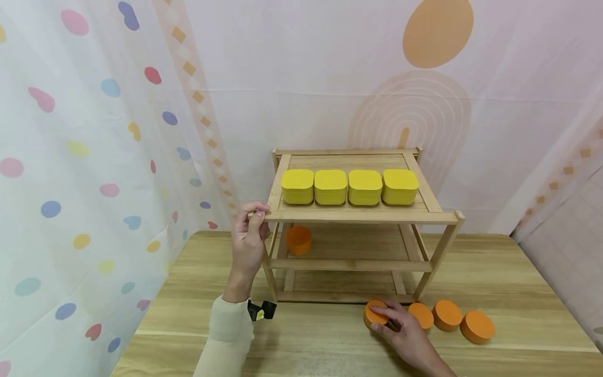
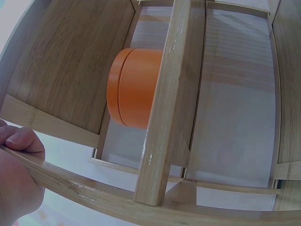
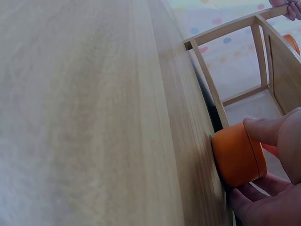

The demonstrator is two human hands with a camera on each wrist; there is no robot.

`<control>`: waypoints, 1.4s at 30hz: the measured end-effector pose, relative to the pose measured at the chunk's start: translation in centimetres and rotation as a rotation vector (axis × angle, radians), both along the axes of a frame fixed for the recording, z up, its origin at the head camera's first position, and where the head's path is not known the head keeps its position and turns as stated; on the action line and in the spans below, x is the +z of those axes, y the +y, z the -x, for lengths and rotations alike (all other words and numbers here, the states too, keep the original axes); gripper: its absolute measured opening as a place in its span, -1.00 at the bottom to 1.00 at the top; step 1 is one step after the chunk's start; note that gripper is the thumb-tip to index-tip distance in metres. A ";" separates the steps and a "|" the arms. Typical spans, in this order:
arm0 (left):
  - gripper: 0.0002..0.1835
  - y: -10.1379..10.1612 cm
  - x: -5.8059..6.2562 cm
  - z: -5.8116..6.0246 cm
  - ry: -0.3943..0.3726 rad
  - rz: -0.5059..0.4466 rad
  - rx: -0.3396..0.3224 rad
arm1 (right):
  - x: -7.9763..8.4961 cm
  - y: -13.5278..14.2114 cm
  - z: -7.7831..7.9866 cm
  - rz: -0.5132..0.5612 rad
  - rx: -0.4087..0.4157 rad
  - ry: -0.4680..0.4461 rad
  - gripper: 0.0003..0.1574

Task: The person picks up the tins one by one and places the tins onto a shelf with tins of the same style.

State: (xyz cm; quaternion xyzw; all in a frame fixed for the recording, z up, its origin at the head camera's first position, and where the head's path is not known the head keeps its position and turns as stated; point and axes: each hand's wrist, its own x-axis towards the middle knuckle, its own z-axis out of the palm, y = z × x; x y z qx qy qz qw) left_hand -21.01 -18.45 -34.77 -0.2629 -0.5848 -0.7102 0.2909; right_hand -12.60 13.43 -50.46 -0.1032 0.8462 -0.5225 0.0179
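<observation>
A wooden shelf rack (image 1: 363, 217) with three levels stands on the table. My left hand (image 1: 248, 235) grips its upper left front corner, thumb and fingers around the rail in the left wrist view. Down by the rack's base, my right hand (image 1: 409, 335) holds a round orange tin (image 1: 375, 313) between thumb and fingers; in the right wrist view the lidded tin (image 3: 236, 154) is close to the tabletop. Another orange tin (image 1: 299, 241) sits at the left of the middle level. Several yellow square tins (image 1: 331, 187) line the top level.
Three more orange tins, the nearest (image 1: 421, 315) partly behind my right hand, sit on the table (image 1: 188, 303) right of the rack's front. A patterned curtain (image 1: 292, 94) hangs behind and to the left. A black wrist camera (image 1: 261, 310) is on my left sleeve.
</observation>
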 end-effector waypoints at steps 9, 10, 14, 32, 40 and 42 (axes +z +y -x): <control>-0.81 -0.1 0.1 -0.1 -0.004 0.003 0.001 | -0.1 -0.4 -0.1 0.016 -0.021 -0.002 -0.54; -0.81 -0.2 0.1 0.0 -0.007 0.005 0.004 | -0.1 -0.4 0.0 0.019 -0.019 0.000 -0.54; -0.81 -0.3 0.1 0.0 -0.016 0.005 0.010 | -0.1 -0.5 0.0 0.034 -0.015 -0.006 -0.52; -0.82 -0.1 0.1 -0.1 -0.017 0.003 0.002 | 0.5 -0.6 -0.1 0.020 -0.011 0.002 -0.58; -0.81 0.0 0.0 -0.2 -0.025 -0.004 0.005 | 1.0 -0.7 -0.5 0.027 0.022 0.013 -0.58; -0.83 0.0 0.0 -0.2 -0.021 -0.005 -0.001 | 1.2 -0.7 -0.5 0.022 0.022 0.020 -0.58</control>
